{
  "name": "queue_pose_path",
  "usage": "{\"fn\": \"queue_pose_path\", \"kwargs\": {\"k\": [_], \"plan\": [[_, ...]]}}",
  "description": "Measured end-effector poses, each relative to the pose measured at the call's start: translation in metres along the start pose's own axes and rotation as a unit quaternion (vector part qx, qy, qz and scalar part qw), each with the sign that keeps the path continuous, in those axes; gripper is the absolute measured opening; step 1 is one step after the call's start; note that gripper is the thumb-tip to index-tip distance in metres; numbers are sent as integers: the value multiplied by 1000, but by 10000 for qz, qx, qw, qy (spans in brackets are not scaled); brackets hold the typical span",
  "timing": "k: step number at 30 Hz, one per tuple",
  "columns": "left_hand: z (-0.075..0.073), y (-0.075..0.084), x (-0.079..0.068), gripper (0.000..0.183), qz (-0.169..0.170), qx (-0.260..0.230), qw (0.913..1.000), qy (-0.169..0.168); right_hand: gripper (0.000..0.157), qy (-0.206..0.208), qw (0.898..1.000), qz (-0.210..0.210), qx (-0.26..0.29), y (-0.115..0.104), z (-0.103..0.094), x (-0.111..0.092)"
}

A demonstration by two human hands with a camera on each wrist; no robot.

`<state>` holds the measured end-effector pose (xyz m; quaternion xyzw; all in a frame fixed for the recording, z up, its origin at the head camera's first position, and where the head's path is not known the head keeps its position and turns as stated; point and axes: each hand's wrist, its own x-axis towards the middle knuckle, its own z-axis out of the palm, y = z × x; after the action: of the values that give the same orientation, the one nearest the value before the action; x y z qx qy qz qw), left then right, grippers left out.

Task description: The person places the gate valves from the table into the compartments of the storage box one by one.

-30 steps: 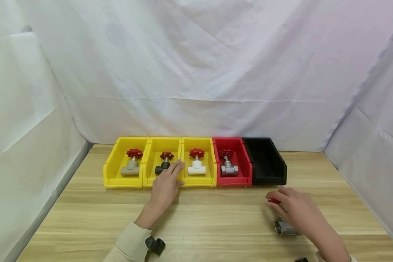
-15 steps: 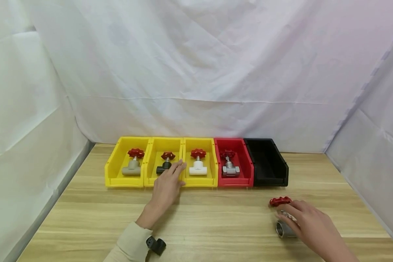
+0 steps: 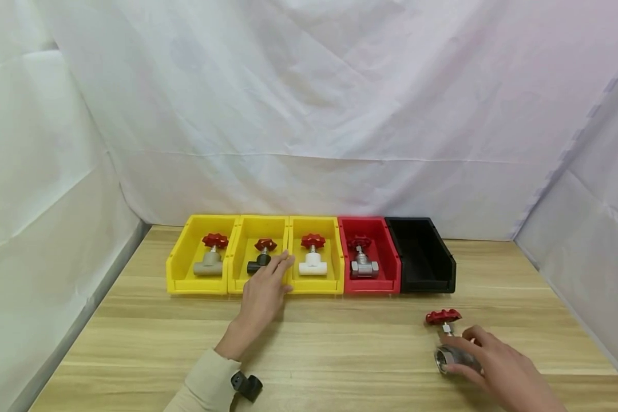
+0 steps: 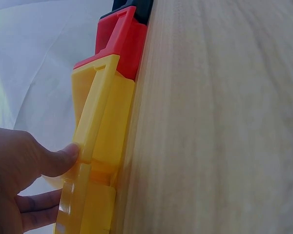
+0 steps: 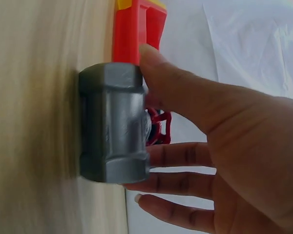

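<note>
A metal gate valve (image 3: 460, 357) with a red handwheel (image 3: 443, 317) sits at the right of the wooden table. My right hand (image 3: 507, 366) grips its hexagonal body; in the right wrist view the thumb lies at one end of the valve body (image 5: 121, 122) and the fingers at the other. My left hand (image 3: 262, 294) rests on the front of the yellow bins. Its thumb touches the front rim where the middle yellow bin (image 3: 257, 286) meets the yellow bin to its right (image 3: 316, 286), and its fingers reach over behind that rim.
Five-wide row aside, several bins stand along the white curtain (image 3: 309, 114). Yellow ones hold a beige valve (image 3: 208, 264), a black valve (image 3: 257, 264) and a white valve (image 3: 313, 264). A metal valve (image 3: 363, 268) lies in the red bin (image 3: 372, 287), beside the black bin (image 3: 427, 286).
My right hand has let go of the red handwheel and moved down and right onto the valve's body. The left hand has stayed at the yellow bins.
</note>
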<state>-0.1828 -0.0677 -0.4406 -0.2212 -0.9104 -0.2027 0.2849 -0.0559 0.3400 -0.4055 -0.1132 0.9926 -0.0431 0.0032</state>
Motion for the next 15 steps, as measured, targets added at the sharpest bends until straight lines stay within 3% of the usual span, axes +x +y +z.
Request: {"fn": "queue_pose_path", "kwargs": {"k": [6,15], "plan": [[0,1,1,59,-55,-20,10000,-16,61,-641,9971,27,401,10,7,-1],[-1,1,0,59,-143,16,9998,-124,59,-534,9958,-74,736,16,16,-1]]}}
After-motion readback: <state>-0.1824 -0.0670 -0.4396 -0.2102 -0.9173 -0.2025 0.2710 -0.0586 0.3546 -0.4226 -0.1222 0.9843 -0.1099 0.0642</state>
